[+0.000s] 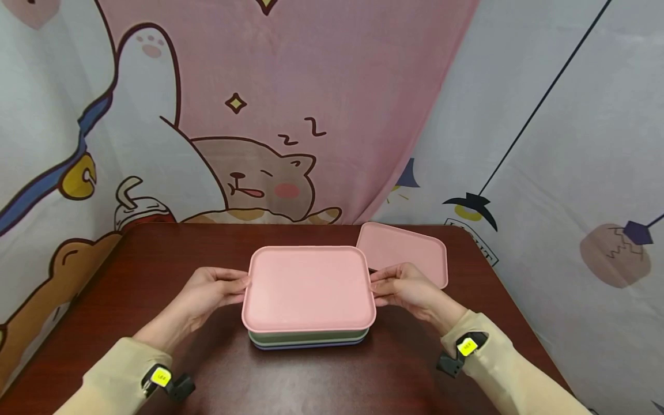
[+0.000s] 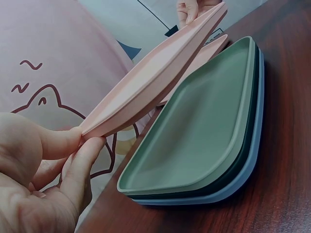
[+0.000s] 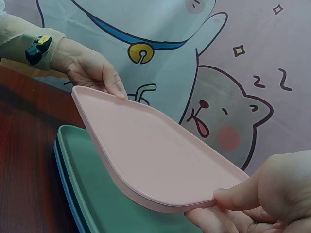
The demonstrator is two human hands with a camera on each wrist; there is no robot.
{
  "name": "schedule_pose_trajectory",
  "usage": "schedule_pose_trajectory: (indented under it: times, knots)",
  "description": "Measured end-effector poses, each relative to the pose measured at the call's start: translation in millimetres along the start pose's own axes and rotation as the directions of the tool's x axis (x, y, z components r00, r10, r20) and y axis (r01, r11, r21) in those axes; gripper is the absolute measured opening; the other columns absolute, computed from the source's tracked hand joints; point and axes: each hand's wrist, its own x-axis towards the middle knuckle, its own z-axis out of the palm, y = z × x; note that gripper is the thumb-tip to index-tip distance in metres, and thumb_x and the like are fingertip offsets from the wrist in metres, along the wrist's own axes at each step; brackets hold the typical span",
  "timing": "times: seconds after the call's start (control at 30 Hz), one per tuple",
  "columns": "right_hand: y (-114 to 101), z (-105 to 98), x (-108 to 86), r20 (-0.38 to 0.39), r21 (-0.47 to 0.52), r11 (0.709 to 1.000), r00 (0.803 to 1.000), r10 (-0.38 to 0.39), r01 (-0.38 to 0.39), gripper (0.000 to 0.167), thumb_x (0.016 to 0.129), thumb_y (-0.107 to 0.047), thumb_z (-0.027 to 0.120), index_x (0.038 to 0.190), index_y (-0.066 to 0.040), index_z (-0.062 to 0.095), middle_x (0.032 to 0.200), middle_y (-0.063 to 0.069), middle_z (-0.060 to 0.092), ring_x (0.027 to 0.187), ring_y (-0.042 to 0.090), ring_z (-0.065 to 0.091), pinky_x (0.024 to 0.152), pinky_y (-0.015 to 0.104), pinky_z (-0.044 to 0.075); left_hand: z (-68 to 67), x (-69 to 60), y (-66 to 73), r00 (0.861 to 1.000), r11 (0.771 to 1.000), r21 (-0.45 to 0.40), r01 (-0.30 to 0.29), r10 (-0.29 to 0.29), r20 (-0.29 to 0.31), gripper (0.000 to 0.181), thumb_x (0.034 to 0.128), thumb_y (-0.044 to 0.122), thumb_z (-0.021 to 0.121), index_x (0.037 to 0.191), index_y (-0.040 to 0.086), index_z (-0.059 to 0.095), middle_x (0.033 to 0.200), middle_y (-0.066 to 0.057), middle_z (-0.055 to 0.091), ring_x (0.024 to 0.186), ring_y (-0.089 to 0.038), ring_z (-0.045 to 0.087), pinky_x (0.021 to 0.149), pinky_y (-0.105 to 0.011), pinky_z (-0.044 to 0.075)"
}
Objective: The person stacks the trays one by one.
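Observation:
A pink rectangular tray (image 1: 310,289) with a raised rim is held up between both hands. My left hand (image 1: 210,291) pinches its left edge between thumb and fingers. At the opposite edge, my right hand (image 1: 407,291) pinches the rim the same way. Beneath it, apart from it in the left wrist view, a green tray (image 2: 194,121) lies on top of a blue tray (image 2: 243,182). A dark band shows between those two; whether it is another tray or shadow I cannot tell. In the head view the pink tray hides most of the stack.
Another pink tray (image 1: 407,251) lies on the table at the back right, behind my right hand. The dark reddish-brown wooden table (image 1: 290,380) ends at a cartoon-printed curtain (image 1: 332,69) behind it. More printed cloth hangs on both sides.

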Motion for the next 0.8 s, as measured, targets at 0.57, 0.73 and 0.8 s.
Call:
schedule_pose_trajectory:
  times: [0.57, 0.73, 0.8]
  knots:
    - [7, -1, 0.7, 0.016, 0.014, 1.0, 1.0, -0.002, 0.002, 0.03, 0.097, 0.011, 0.061, 0.122, 0.027, 0.055, 0.094, 0.012, 0.073, 0.083, 0.016, 0.073, 0.077, 0.033, 0.066, -0.2, 2.4, -7.4, 1.0, 0.999, 0.026, 0.026, -0.026, -0.004, 0.036, 0.0998, -0.002, 0.07, 0.13, -0.02, 0.062, 0.117, -0.02, 0.073, 0.093, -0.018, 0.074, 0.084, -0.035, 0.064]
    - [11, -2, 0.6, 0.013, 0.008, 1.0, 1.0, 0.005, -0.005, 0.03, 0.097, 0.01, 0.06, 0.122, 0.027, 0.055, 0.094, 0.012, 0.073, 0.083, 0.017, 0.073, 0.077, 0.033, 0.066, 0.4, 2.1, -11.8, 1.0, 0.999, 0.029, 0.03, -0.03, -0.002, 0.036, 0.0997, -0.002, 0.07, 0.13, -0.02, 0.062, 0.117, -0.02, 0.073, 0.092, -0.019, 0.074, 0.083, -0.035, 0.065]
    - [12, -2, 0.8, 0.011, 0.007, 1.0, 1.0, 0.01, -0.01, 0.03, 0.097, 0.01, 0.061, 0.122, 0.027, 0.055, 0.094, 0.012, 0.073, 0.083, 0.017, 0.073, 0.077, 0.034, 0.066, 0.3, 2.1, -14.7, 1.0, 0.999, 0.03, 0.028, -0.028, 0.005, 0.037, 0.0996, -0.002, 0.071, 0.13, -0.02, 0.062, 0.116, -0.02, 0.073, 0.091, -0.019, 0.074, 0.082, -0.035, 0.065]
